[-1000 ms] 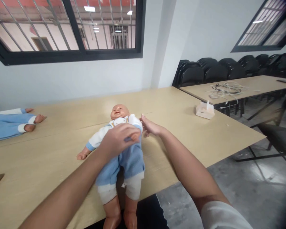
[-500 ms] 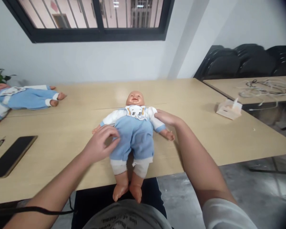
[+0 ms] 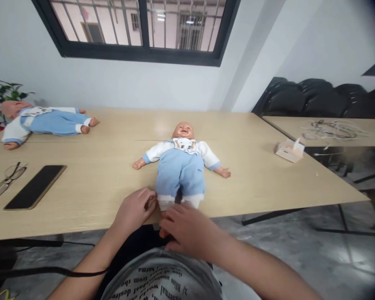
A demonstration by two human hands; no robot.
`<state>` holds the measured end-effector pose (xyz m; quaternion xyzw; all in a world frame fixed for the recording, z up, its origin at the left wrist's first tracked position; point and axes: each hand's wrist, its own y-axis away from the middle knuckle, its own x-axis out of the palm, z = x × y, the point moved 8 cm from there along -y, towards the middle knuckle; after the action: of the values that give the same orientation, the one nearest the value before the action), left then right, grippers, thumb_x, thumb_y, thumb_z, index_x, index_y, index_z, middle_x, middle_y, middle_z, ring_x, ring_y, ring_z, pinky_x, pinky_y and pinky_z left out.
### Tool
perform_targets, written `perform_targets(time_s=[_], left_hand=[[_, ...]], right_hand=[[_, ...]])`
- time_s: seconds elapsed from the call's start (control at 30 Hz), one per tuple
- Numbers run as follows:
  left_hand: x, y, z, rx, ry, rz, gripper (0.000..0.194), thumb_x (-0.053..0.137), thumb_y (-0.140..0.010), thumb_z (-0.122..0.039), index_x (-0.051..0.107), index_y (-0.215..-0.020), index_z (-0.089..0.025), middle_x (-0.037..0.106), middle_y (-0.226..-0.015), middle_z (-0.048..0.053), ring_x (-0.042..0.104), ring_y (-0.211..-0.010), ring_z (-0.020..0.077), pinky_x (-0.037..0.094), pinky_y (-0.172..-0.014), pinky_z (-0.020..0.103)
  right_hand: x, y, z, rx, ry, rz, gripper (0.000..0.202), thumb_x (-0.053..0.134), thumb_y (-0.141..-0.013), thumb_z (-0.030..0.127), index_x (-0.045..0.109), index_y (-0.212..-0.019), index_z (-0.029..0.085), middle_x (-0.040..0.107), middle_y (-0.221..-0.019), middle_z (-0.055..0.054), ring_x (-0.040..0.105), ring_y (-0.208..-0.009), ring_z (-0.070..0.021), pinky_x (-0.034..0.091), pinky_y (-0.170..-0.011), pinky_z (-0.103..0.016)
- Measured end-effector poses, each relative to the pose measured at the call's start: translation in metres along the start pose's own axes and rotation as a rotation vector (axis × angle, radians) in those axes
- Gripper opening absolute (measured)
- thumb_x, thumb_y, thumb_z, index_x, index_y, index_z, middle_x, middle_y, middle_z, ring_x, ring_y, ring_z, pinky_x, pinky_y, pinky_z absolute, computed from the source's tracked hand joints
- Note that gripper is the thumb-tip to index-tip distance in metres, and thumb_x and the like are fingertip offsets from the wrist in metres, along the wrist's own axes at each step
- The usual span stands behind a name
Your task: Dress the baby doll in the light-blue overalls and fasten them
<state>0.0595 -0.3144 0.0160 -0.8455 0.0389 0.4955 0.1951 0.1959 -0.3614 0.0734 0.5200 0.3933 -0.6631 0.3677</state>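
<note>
A baby doll [image 3: 183, 164] lies on its back on the table, head towards the wall, in blue overalls and a white top with an animal-face bib [image 3: 185, 146]. Its arms are spread to the sides. Beside the white trouser cuff [image 3: 166, 202] on the left, my left hand [image 3: 136, 210] has its fingers curled in, tips at the cuff; what they pinch, if anything, is hidden. My right hand [image 3: 190, 231] lies across the doll's lower legs and feet, covering most of them. Motion smears its fingers, and their grip is unclear.
A second doll [image 3: 56, 122] in similar clothes lies at the back left near a potted plant [image 3: 11, 89]. Glasses [image 3: 8, 181] and a phone [image 3: 36, 187] rest at left. To the right are a tissue box [image 3: 290, 151], tangled cables [image 3: 331, 129] and stacked chairs [image 3: 321, 98].
My right hand has left the doll's upper arm and come down over its lower legs. My left hand has moved from beside its hip to the trouser cuff. The view has shifted.
</note>
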Motion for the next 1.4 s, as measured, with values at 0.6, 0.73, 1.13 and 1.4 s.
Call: perform_targets(time_s=[0.6,0.73,1.13,1.4], left_hand=[[-0.007,0.015,-0.007,0.102,0.21,-0.063,0.009,0.061,-0.091,-0.024,0.057,-0.099,-0.021,0.06,-0.088,0.001,0.056,-0.073,0.0167,0.043,-0.066,0.028],[0.002,0.009,-0.001,-0.05,0.328,-0.073,0.007,0.056,-0.093,-0.027,0.058,-0.09,-0.021,0.055,-0.078,-0.002,0.051,-0.064,0.015,0.041,-0.059,0.026],[0.016,0.047,-0.01,-0.062,0.161,0.01,0.018,0.056,-0.098,-0.03,0.062,-0.084,-0.021,0.063,-0.079,0.001,0.061,-0.074,0.0182,0.044,-0.067,0.03],[-0.011,0.048,-0.024,-0.1,0.288,-0.155,0.015,0.048,-0.104,-0.031,0.06,-0.109,-0.023,0.067,-0.098,0.004,0.065,-0.086,0.0188,0.052,-0.076,0.032]], right_hand=[[0.014,0.021,0.002,0.288,-0.363,-0.435,0.023,0.063,-0.093,0.013,0.054,-0.113,0.02,0.064,-0.105,-0.006,0.059,-0.093,-0.0209,0.048,-0.078,-0.033],[0.012,0.024,0.005,0.27,-0.461,-0.54,0.02,0.06,-0.094,0.012,0.053,-0.11,0.022,0.064,-0.098,-0.005,0.06,-0.088,-0.021,0.049,-0.074,-0.033],[0.027,0.014,0.002,0.318,-0.225,-0.381,0.011,0.068,-0.094,0.016,0.06,-0.096,0.022,0.07,-0.095,-0.003,0.061,-0.087,-0.0213,0.045,-0.084,-0.036],[0.008,0.027,0.01,0.131,-0.221,-0.444,0.021,0.066,-0.096,0.037,0.065,-0.111,0.021,0.071,-0.097,-0.004,0.062,-0.097,-0.0224,0.044,-0.101,-0.044]])
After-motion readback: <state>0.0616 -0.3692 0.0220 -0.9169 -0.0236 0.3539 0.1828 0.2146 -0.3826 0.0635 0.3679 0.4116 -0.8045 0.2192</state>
